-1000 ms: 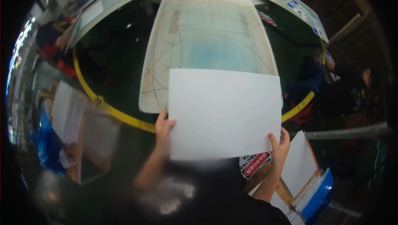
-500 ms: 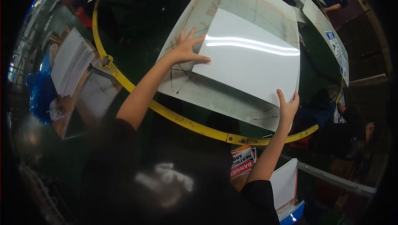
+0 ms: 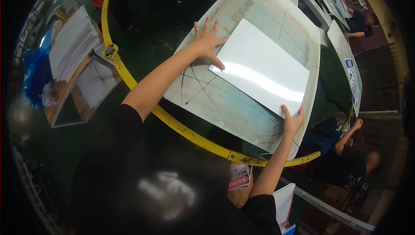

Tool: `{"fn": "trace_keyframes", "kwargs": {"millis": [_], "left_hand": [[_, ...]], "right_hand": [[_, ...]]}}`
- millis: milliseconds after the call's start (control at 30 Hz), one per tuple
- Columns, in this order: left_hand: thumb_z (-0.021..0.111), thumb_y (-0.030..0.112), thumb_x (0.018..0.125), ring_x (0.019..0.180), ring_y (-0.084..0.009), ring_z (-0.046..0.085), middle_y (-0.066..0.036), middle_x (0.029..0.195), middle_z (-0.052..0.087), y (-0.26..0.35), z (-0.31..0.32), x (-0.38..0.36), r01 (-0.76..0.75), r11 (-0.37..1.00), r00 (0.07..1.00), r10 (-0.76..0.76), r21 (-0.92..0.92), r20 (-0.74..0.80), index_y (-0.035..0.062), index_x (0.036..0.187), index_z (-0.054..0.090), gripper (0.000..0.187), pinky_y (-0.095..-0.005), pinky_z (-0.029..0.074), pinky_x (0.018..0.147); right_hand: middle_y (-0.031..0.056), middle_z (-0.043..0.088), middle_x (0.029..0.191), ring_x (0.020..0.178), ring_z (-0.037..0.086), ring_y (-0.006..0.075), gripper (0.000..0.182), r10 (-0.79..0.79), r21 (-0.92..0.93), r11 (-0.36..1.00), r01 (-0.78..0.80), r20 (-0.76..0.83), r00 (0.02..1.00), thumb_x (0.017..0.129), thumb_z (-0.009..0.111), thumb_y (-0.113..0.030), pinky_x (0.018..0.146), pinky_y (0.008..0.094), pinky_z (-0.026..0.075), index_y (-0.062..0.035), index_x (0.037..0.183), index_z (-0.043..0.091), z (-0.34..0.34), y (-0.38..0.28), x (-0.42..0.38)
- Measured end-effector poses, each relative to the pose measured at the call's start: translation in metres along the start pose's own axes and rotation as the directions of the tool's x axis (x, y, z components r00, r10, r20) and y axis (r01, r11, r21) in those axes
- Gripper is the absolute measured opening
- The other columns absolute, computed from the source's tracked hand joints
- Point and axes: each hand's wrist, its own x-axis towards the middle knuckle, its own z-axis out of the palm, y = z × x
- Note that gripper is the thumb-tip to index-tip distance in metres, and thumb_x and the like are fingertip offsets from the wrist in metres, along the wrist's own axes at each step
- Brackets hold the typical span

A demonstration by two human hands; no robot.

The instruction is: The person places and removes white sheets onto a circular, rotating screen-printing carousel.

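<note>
While left hand [image 3: 206,40] presses flat, fingers spread, right hand [image 3: 292,120] pinches the glossy white sheet's [image 3: 261,68] corner: light, thin, slippery, best held by edges.

Pale, worn work board [image 3: 225,105], marked with dark curved and straight lines, tilted across the centre of the view. Glossy white sheet [image 3: 261,68] flat on its upper half, edges inside the board's outline. Left hand [image 3: 207,42] spread at the sheet's far left corner, touching both sheet and board. Right hand [image 3: 292,120] at the sheet's near right corner, thumb on top. Yellow curved rail [image 3: 173,124] just below the board's near edge.
</note>
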Motion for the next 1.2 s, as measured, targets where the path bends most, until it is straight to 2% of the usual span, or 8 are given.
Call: {"fn": "trace_keyframes", "kwargs": {"millis": [300,500,600,700,900,1200], "left_hand": [[0.073,0.073,0.040,0.130,-0.0462,-0.028,-0.029,0.146,-0.012,0.003,0.006,-0.002,0.004,1.000,1.000,-0.004,-0.007,0.000,0.0237,0.141,0.033,0.119,-0.0706,-0.014,0.094],[0.072,0.074,0.039,0.130,-0.0462,-0.027,-0.028,0.147,-0.012,0.005,0.002,-0.004,0.032,0.999,0.999,-0.032,0.002,0.036,0.0243,0.142,0.032,0.120,-0.0717,-0.013,0.093],[0.073,0.073,0.040,0.130,-0.0463,-0.027,-0.028,0.147,-0.011,0.006,0.004,-0.003,0.038,0.999,0.999,-0.038,-0.001,0.014,0.0242,0.141,0.032,0.120,-0.0723,-0.013,0.092],[0.074,0.070,0.042,0.131,-0.0464,-0.025,-0.026,0.148,-0.010,0.010,0.005,-0.005,0.071,0.997,0.997,-0.070,0.027,-0.018,0.0253,0.141,0.033,0.116,-0.0729,-0.013,0.092],[0.074,0.067,0.047,0.133,-0.0459,-0.021,-0.021,0.150,-0.006,0.019,0.004,-0.018,0.148,0.989,0.988,-0.148,-0.004,-0.034,0.0319,0.137,0.038,0.103,-0.0735,-0.012,0.092],[0.073,0.068,0.049,0.134,-0.0454,-0.018,-0.019,0.151,-0.003,0.026,-0.002,-0.017,0.160,0.982,0.987,-0.159,0.103,-0.025,0.0332,0.135,0.041,0.099,-0.0735,-0.012,0.092]], "right_hand": [[0.0194,0.060,0.102,0.094,0.057,0.0273,0.067,0.021,-0.042,0.999,-0.020,0.019,1.000,0.060,0.083,-0.025,0.086,0.0353,0.043,0.0101,0.109,0.055,0.003,0.000,-0.001],[0.0208,0.059,0.103,0.095,0.056,0.0290,0.070,-0.003,-0.045,0.999,0.005,0.029,1.000,0.059,0.083,-0.027,0.086,0.0363,0.043,0.0107,0.109,0.054,0.007,0.007,0.004],[0.0206,0.046,0.121,0.114,0.045,0.0347,0.079,0.132,-0.070,0.990,-0.122,0.153,0.979,0.062,0.082,-0.026,0.098,0.0400,0.036,0.0058,0.124,0.045,-0.002,-0.015,0.002],[0.0235,0.054,0.110,0.103,0.053,0.0343,0.075,0.001,-0.119,0.993,0.005,0.048,0.999,0.057,0.084,-0.031,0.090,0.0403,0.041,0.0075,0.113,0.054,0.004,-0.007,0.002],[0.0248,0.053,0.112,0.105,0.051,0.0363,0.077,0.019,-0.164,0.986,-0.012,0.040,0.999,0.057,0.084,-0.032,0.091,0.0417,0.040,0.0065,0.116,0.053,0.007,-0.003,0.003],[0.0263,0.053,0.111,0.106,0.051,0.0374,0.083,0.069,-0.187,0.981,-0.052,0.086,0.994,0.056,0.084,-0.036,0.092,0.0416,0.040,0.0115,0.116,0.051,-0.001,-0.028,0.000]]}}
